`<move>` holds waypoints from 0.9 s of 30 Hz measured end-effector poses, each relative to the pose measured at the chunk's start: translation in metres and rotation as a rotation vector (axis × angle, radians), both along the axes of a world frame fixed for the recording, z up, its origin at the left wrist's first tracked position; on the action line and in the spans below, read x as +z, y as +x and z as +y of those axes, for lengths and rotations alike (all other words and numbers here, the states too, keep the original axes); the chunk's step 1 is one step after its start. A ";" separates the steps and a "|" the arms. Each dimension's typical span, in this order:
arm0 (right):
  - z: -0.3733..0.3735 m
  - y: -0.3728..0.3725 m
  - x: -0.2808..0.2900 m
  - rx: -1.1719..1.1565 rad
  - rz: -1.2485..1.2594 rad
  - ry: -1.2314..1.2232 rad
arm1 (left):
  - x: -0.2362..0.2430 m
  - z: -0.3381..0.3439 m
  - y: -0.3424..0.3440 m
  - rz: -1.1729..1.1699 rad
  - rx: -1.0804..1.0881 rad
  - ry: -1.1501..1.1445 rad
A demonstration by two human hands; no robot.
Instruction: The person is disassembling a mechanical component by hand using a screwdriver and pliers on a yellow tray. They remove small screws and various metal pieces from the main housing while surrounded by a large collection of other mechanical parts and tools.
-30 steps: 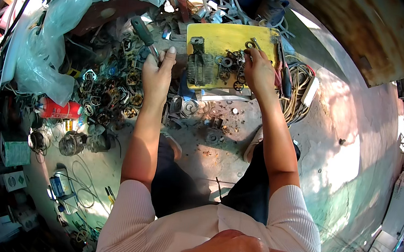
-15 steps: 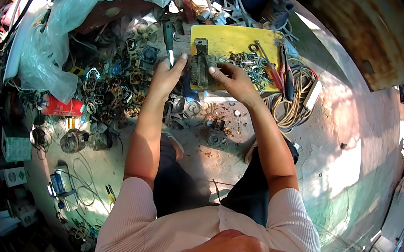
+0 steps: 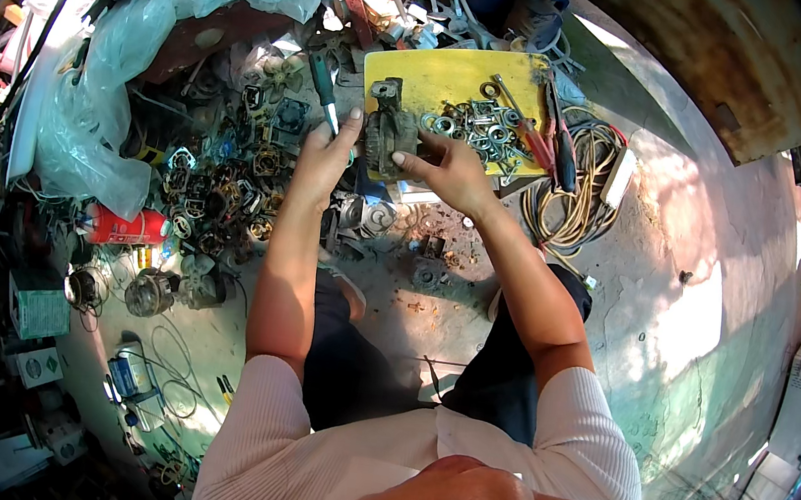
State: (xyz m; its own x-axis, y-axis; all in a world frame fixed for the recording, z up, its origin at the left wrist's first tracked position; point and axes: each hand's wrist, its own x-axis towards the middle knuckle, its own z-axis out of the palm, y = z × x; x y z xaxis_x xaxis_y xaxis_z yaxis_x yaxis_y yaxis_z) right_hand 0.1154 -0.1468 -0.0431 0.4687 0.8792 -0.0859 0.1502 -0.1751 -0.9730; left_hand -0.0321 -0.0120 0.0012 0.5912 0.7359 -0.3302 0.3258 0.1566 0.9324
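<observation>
My left hand [image 3: 328, 156] is closed round the metal shaft of a green-handled tool [image 3: 322, 82]. Its handle points away from me, and its tip is hidden in the hand. Just to the right, my right hand [image 3: 453, 175] grips a greasy, ridged metal part [image 3: 391, 134] from its right side, thumb in front. The part stands over the left portion of a yellow board [image 3: 409, 63]. Several loose washers, nuts and bolts [image 3: 483, 128] lie on the board, right of the part. A screwdriver with a red handle [image 3: 535, 145] rests near the board's right edge.
A coiled cable [image 3: 566, 205] with a white power strip [image 3: 619, 177] lies to the right. Dirty small machine parts [image 3: 218, 188] are heaped at the left, below clear plastic sheeting [image 3: 100, 133]. A red cylinder [image 3: 126, 225] lies nearer. Debris [image 3: 456, 247] covers the floor before my feet.
The ridged part has turned slightly in my right hand. In my left hand, the tool's green handle leans further left. The surroundings have shifted a little leftward in view.
</observation>
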 end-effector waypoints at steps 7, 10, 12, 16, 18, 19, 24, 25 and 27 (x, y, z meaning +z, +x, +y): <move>0.006 -0.008 -0.004 -0.128 -0.316 0.275 | -0.008 0.002 0.005 -0.133 0.113 0.157; 0.008 -0.004 -0.007 -0.131 -0.439 0.308 | -0.015 0.001 0.008 -0.245 0.149 0.066; 0.008 -0.004 -0.002 -0.099 -0.502 0.280 | -0.028 0.012 0.002 -0.272 0.121 -0.047; 0.007 -0.002 -0.009 -0.107 -0.587 0.367 | -0.028 0.010 0.001 -0.352 0.107 -0.141; 0.004 -0.003 -0.007 -0.083 -0.531 0.367 | -0.033 0.011 -0.001 -0.355 0.075 -0.087; 0.003 -0.004 -0.005 -0.069 -0.503 0.369 | -0.037 0.012 -0.003 -0.358 0.052 -0.039; -0.005 -0.001 -0.023 -0.043 -0.086 0.359 | -0.034 0.006 -0.005 -0.135 -0.012 0.046; -0.006 -0.001 -0.025 -0.038 -0.043 0.325 | -0.030 0.004 -0.007 -0.115 -0.037 0.034; -0.006 -0.004 -0.027 -0.080 -0.017 0.371 | -0.022 -0.007 -0.008 -0.230 -0.064 -0.077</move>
